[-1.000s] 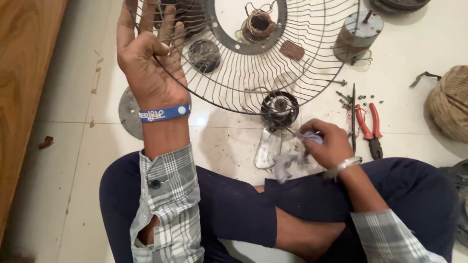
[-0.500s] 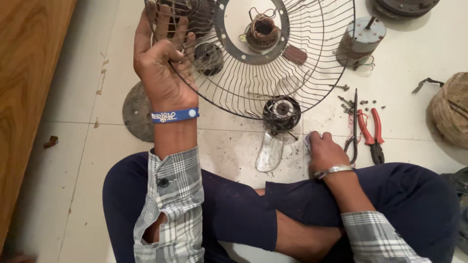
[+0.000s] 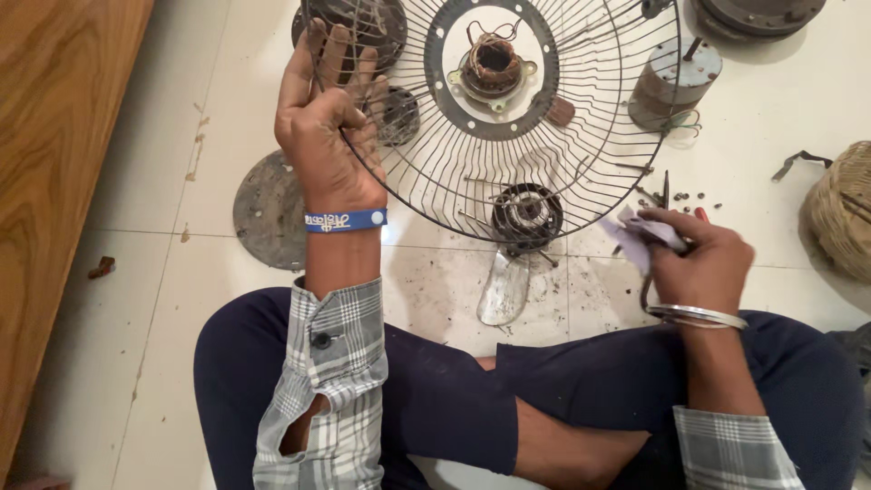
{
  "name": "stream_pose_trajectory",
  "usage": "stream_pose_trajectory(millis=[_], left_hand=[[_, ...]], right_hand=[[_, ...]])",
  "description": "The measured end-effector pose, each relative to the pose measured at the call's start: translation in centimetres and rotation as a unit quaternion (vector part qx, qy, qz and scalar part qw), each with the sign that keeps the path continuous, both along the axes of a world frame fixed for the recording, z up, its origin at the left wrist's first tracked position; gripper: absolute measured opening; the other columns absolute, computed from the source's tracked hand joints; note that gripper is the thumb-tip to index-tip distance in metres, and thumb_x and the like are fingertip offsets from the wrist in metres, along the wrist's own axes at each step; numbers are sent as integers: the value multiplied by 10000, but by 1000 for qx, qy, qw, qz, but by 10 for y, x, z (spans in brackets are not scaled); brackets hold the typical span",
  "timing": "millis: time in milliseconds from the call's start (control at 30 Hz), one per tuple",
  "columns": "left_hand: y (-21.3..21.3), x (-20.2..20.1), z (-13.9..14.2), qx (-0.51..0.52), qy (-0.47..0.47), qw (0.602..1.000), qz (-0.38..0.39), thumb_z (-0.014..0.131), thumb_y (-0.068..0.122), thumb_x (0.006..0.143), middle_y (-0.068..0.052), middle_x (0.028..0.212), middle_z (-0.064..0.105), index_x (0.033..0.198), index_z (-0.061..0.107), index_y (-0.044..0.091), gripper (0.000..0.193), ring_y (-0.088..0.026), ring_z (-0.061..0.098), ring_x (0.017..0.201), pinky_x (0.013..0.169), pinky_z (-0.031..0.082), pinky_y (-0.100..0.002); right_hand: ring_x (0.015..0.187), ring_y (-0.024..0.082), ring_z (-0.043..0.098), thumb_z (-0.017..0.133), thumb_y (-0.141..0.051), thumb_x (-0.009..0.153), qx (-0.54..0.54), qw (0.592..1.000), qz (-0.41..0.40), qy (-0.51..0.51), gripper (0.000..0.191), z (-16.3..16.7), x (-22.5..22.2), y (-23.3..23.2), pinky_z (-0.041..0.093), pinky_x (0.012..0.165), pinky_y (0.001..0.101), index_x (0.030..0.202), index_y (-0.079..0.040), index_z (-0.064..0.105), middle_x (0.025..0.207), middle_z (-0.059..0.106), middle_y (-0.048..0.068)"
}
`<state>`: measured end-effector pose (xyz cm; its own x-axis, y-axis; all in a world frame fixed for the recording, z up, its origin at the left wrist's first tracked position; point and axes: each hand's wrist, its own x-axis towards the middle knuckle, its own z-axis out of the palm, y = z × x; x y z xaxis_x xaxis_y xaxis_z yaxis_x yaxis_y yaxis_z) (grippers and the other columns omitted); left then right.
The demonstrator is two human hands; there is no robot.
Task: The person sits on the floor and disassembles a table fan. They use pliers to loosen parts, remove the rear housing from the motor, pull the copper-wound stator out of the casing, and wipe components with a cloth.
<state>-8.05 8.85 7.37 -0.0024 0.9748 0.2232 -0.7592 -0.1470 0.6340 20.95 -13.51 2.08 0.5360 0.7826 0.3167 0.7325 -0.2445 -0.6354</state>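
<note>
Left hand (image 3: 319,136) fingers clamped round fan guard (image 3: 581,136) rim; right hand (image 3: 703,263) fingers pinching rag (image 3: 649,238) beside guard's lower edge.

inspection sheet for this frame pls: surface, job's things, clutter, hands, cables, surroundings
Surface: white tiled floor, dusty with dark grit.
Job's things: wire fan guard held up off the floor; pale cloth.
Clutter: motor stator, cylindrical motor, round metal plate, small rotor, loose screws, twine ball.
Hands: left hand grips the guard's rim; right hand holds the cloth.
Cables: nothing seen.
Surroundings: wooden panel on the left.
</note>
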Motion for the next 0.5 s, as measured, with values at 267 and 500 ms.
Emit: stream_pose_trajectory(millis=[267,500], left_hand=[[-5,9,-7,47,26,998,12,392,-234,803,-253,1458,577,1506,469,-102,719,-420,648,1290,921,626,-417],[-12,25,-8,55,37,998,-19,393,-218,831,-229,1466,585,1504,471,-70,693,-384,638,1318,966,628,-428]], right_hand=[[774,113,643,597,61,909,184,947,-7,264,281,35,3,-7,519,700,230,1135,44,762,1015,738,98],[962,178,737,740,94,936,255,917,54,303,212,78,-8,65,608,826,262,1147,91,747,1117,751,150]])
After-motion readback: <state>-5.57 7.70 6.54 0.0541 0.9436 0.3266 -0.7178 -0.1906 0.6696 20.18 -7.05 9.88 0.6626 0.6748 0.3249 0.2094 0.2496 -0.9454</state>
